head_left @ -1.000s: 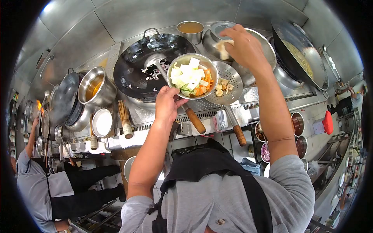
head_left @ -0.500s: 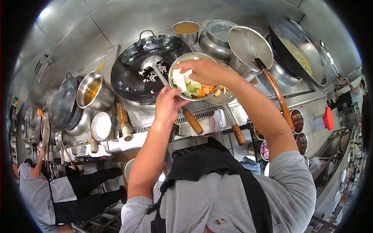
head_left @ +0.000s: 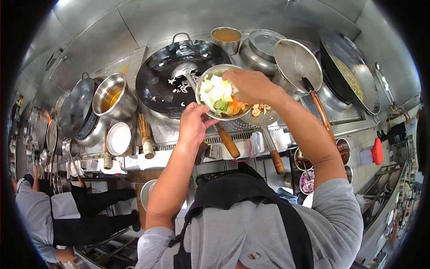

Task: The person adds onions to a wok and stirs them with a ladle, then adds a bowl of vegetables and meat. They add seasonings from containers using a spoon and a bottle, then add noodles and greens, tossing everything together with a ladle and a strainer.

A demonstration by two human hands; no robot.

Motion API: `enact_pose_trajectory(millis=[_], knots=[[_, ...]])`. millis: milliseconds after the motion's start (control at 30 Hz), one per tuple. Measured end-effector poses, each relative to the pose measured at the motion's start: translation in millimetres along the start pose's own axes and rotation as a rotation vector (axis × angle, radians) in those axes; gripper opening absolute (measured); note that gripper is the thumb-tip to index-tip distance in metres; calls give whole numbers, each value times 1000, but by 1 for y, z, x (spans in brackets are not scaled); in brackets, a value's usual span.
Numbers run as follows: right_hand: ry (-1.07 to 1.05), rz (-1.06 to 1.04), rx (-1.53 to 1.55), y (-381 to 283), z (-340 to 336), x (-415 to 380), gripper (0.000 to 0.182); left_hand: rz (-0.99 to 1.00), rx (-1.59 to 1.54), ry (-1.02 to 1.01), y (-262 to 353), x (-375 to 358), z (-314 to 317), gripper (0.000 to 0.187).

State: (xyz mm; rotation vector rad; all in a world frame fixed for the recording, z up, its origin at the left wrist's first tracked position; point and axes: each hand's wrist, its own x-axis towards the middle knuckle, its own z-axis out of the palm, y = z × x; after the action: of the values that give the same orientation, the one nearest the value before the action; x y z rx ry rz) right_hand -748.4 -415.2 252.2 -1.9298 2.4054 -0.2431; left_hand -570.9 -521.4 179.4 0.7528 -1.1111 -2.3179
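Observation:
A metal bowl (head_left: pixel 214 68) is held up in front of the black wok, tilted slightly towards me. Pale cabbage (head_left: pixel 217 91) and orange carrot pieces (head_left: pixel 238 106) lie in it. My left hand (head_left: pixel 194 122) grips its near left rim, thumb on the edge. From the right, my right hand (head_left: pixel 253 86) reaches over the rim with curled fingers down among the vegetables; the fingertips are hidden. Behind the bowl, a ladle (head_left: pixel 184 68) rests in the wok (head_left: pixel 154 85) beside sliced onion (head_left: pixel 182 86). Its wooden handle (head_left: pixel 228 143) sticks out below the bowl.
Right of the bowl lies a perforated skimmer (head_left: pixel 263 117) with garlic-like pieces on it. A strainer (head_left: pixel 298 62) and a second wok (head_left: pixel 342 67) stand further right. A pot of oil (head_left: pixel 115 95) and bamboo brushes (head_left: pixel 146 134) are at left. A co-worker (head_left: pixel 38 215) stands far left.
My right hand has moved lower and to the right within the bowl, uncovering more cabbage. My left hand still holds the rim. The whole view has shifted slightly.

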Motion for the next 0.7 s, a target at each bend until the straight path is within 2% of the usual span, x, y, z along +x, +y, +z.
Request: enact_pose_trajectory(millis=[67,167,200,300,333,433,467,567,700], knots=[[87,-5,135,1,-10,1,51,6,-32,-6,2,-1,-8,8],[71,10,461,5,-14,19,49,23,-54,26,9,-7,-14,8],[37,46,687,-1,-17,23,47,39,-54,34,11,-7,-16,8],[70,21,796,-18,-4,41,44,72,-49,54,12,-10,-24,9],[-42,108,927,-23,0,45,43,80,-47,58,13,-12,-26,9],[51,-142,310,-31,26,56,41,94,-31,84,15,-18,-32,10],[148,-201,150,-39,34,55,40,96,-23,96,16,-21,-34,10],[193,-249,4,-52,38,49,38,95,-48,128,12,-21,-48,10],[136,-291,-5,-61,44,58,38,84,-38,155,12,-30,-56,10]])
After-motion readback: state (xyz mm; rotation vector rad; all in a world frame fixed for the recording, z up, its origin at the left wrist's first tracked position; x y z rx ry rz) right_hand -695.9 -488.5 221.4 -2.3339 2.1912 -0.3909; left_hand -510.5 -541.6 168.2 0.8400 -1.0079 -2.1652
